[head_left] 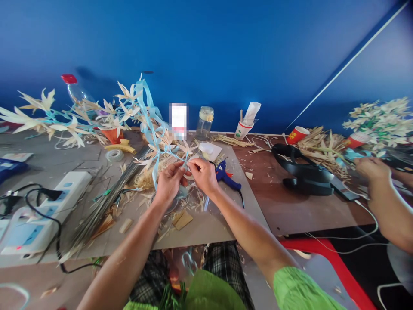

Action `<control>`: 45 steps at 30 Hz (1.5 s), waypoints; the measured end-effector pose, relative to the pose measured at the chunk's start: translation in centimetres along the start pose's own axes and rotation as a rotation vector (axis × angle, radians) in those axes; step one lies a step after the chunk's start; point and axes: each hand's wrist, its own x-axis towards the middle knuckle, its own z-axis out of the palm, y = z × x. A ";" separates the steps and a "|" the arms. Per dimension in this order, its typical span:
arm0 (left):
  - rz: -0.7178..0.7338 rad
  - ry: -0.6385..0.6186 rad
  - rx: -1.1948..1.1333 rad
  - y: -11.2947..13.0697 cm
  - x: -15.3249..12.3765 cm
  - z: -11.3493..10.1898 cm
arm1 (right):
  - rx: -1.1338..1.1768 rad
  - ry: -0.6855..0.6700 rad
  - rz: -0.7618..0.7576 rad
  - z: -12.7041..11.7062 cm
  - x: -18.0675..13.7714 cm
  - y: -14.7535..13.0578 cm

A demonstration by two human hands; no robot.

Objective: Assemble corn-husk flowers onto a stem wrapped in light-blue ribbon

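Close together above the table, both my hands pinch at one spot. My left hand [170,181] is closed on the blue-wrapped stem of a pale husk flower [187,148]. Beside it, my right hand [204,174] has thumb and fingers pressed together at the same stem; exactly what lies between those fingertips is hidden. A light blue ribbon [145,92] loops high behind the hands and hangs down past the left one. More pale husk flowers [72,129] on blue-wrapped stems spread out to the left. Just right of my right hand lies a blue glue gun [227,176].
Thin wires [103,206] lie in a bundle left of my hands, near a white power strip [48,215] with black cords. A glass jar [204,122] and paper cup [242,129] stand by the blue wall. At right are a black headset-like object [301,172] and another person's arm [387,202].
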 end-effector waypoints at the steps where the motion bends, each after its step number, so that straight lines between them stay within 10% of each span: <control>1: 0.007 -0.006 -0.016 0.1 -0.1 -0.1 | -0.017 0.016 -0.011 -0.1 0.1 0.0; 8: -0.029 0.001 -0.275 -0.1 0.6 -1.1 | -0.073 0.150 -0.124 -1.3 0.3 0.3; 17: -0.018 -0.158 -0.403 -0.1 1.1 -1.2 | -0.235 -0.004 -0.369 -0.5 -0.2 0.7; 32: 0.028 -0.090 -0.228 -0.1 1.0 -1.1 | 0.290 -0.448 0.176 -1.8 0.5 0.4; 45: -0.093 -0.152 -0.211 0.3 0.8 -1.3 | 0.066 -0.178 0.033 -1.9 0.3 0.3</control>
